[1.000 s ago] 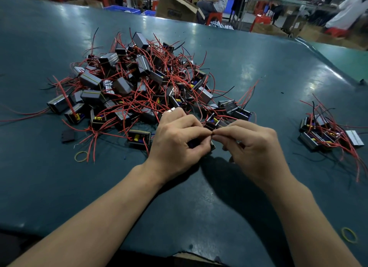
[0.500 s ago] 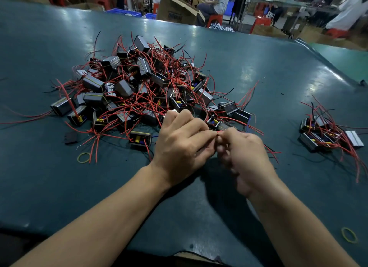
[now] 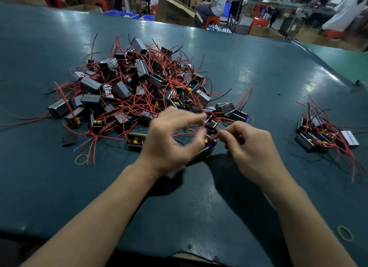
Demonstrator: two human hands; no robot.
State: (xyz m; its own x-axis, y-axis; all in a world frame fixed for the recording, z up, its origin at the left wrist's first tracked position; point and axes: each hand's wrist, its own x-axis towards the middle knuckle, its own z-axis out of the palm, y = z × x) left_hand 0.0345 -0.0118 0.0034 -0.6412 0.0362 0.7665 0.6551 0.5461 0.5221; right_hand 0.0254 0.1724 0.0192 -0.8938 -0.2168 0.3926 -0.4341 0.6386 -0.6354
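**Step in hand (my reading):** dressing the red leads [image 3: 213, 136] of one unit [image 3: 209, 147] before it goes to the sorted lot [image 3: 318, 136] at far R.

**Position:** the unit is between my hands, just in front of the pile [image 3: 139, 91], open side up, w/ yellow and blue parts showing. Can't tell if it rests on the desk [image 3: 199, 207] or sits just above it.

**Hands:**
- R hand [image 3: 252, 149]: thumb + index pinch the leads close to the case.
- L hand [image 3: 172, 141]: fingers curved in a C beside the unit, blurred. Can't tell if it grips the unit or only touches it.

**Procedure:**
1. Brace the unit w/ L hand so it can't lift or twist.
2. Hold the R pinch near the case and draw along the leads w/o a side jerk. Joint strain is the likely risk.
3. Route the leads clear of the pile wires, since tangles are close by.
4. A band [image 3: 81, 159] lies near L of the pile if a tie is reqd.
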